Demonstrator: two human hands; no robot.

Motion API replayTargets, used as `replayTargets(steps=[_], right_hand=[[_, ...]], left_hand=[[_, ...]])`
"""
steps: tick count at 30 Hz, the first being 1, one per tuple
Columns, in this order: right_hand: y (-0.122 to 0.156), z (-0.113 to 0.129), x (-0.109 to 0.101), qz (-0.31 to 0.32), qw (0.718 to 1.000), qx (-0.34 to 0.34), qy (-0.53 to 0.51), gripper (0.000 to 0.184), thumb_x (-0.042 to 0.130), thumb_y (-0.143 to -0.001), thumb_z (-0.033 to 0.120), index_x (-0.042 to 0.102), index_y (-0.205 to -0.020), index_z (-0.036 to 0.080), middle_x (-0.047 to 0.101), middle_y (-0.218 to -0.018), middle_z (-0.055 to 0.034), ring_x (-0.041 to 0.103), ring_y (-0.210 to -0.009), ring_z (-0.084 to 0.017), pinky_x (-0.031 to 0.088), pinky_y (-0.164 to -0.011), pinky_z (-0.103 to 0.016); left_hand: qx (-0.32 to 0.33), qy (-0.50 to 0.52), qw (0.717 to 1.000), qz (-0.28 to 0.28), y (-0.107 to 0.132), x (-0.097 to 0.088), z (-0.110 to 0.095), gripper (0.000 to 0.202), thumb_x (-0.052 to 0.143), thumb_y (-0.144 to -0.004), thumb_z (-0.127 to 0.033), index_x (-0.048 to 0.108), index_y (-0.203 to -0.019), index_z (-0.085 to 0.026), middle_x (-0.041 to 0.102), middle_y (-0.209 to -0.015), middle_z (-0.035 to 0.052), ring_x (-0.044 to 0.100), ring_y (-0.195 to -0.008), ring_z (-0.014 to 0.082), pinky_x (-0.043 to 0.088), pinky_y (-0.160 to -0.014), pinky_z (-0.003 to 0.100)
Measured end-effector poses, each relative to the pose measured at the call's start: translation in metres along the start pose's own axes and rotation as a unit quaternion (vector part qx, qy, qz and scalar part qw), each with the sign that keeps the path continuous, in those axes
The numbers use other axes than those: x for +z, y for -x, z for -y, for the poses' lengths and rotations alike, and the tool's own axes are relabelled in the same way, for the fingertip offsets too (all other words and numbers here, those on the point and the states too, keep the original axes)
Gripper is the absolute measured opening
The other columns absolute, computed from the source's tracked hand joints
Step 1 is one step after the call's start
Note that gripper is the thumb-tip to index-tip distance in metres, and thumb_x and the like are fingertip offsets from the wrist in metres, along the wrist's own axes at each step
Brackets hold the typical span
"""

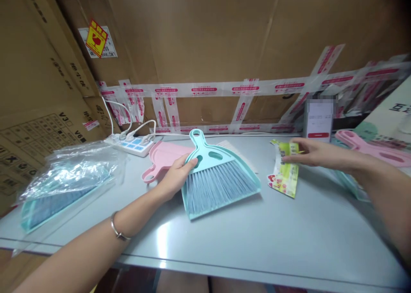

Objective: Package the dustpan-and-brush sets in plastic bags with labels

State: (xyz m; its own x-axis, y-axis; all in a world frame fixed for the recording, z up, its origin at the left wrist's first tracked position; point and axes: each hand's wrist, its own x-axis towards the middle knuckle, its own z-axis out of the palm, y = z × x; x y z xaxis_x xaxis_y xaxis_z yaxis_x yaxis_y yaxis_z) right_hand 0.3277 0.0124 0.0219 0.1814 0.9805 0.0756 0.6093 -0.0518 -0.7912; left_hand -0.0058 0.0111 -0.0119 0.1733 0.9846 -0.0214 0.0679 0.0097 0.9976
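Note:
My left hand (pixel 178 173) grips the left edge of a turquoise hand brush (pixel 210 158) nested in a matching dustpan (pixel 255 179). Its thumb lies on top, by an oval hole. Grey-blue bristles face the table's front edge, and the handle points to the back. To the right, my right hand (pixel 300 152) pinches the upper right side of a yellow-green snack packet (pixel 287 173) with a white left edge and red pictures. Behind my left hand a pink dustpan (pixel 168 154) lies partly covered by the turquoise set.
A plastic-wrapped turquoise brush set (pixel 69 190) lies at the left. Behind it sits a white power strip (pixel 133 144) with cables. At the back right a phone (pixel 319 119) leans upright, near a pink handled piece (pixel 375 147). Large cardboard boxes (pixel 205 36) wall the grey table (pixel 224 241).

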Motion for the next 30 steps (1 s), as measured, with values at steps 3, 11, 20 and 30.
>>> replayTargets(steps=[3, 11, 20, 30], right_hand=[[0.022, 0.024, -0.001, 0.082, 0.984, 0.043, -0.15, 0.029, 0.075, -0.06, 0.04, 0.058, -0.069, 0.017, 0.043, -0.038, 0.0083, 0.035, -0.033, -0.001, 0.022, -0.043, -0.022], [0.063, 0.067, 0.08, 0.325, 0.882, -0.063, -0.335, 0.034, 0.074, -0.062, 0.044, 0.05, -0.073, 0.021, 0.053, -0.043, 0.0069, 0.043, -0.03, -0.006, 0.031, -0.033, -0.018], [0.047, 0.057, 0.117, 0.15, 0.942, -0.011, -0.301, 0.038, 0.074, -0.062, 0.039, 0.049, -0.083, 0.019, 0.059, -0.048, 0.0049, 0.055, -0.041, -0.011, 0.045, -0.044, -0.023], [0.045, 0.054, 0.121, 0.115, 0.952, -0.025, -0.283, 0.038, 0.071, -0.064, 0.044, 0.047, -0.082, 0.02, 0.056, -0.048, 0.0058, 0.053, -0.041, -0.011, 0.042, -0.045, -0.025]], left_hand=[[0.01, 0.046, 0.998, -0.042, -0.002, 0.002, 0.001, 0.038, 0.065, -0.071, -0.042, 0.065, -0.1, -0.018, 0.068, -0.097, 0.005, 0.057, -0.098, 0.0236, 0.041, -0.087, 0.033], [-0.011, 0.155, 0.984, -0.085, -0.004, 0.011, 0.009, 0.034, 0.068, -0.069, -0.037, 0.062, -0.094, -0.015, 0.069, -0.089, 0.0046, 0.061, -0.091, 0.0217, 0.045, -0.084, 0.032], [-0.007, 0.17, 0.981, -0.097, -0.003, 0.016, 0.011, 0.042, 0.069, -0.07, -0.041, 0.059, -0.103, -0.017, 0.067, -0.097, 0.0057, 0.062, -0.09, 0.0218, 0.047, -0.083, 0.035], [0.06, 0.043, 0.997, -0.015, 0.007, 0.015, 0.003, 0.062, 0.079, -0.06, -0.026, 0.052, -0.116, -0.016, 0.063, -0.108, 0.0092, 0.059, -0.1, 0.0235, 0.048, -0.087, 0.037]])
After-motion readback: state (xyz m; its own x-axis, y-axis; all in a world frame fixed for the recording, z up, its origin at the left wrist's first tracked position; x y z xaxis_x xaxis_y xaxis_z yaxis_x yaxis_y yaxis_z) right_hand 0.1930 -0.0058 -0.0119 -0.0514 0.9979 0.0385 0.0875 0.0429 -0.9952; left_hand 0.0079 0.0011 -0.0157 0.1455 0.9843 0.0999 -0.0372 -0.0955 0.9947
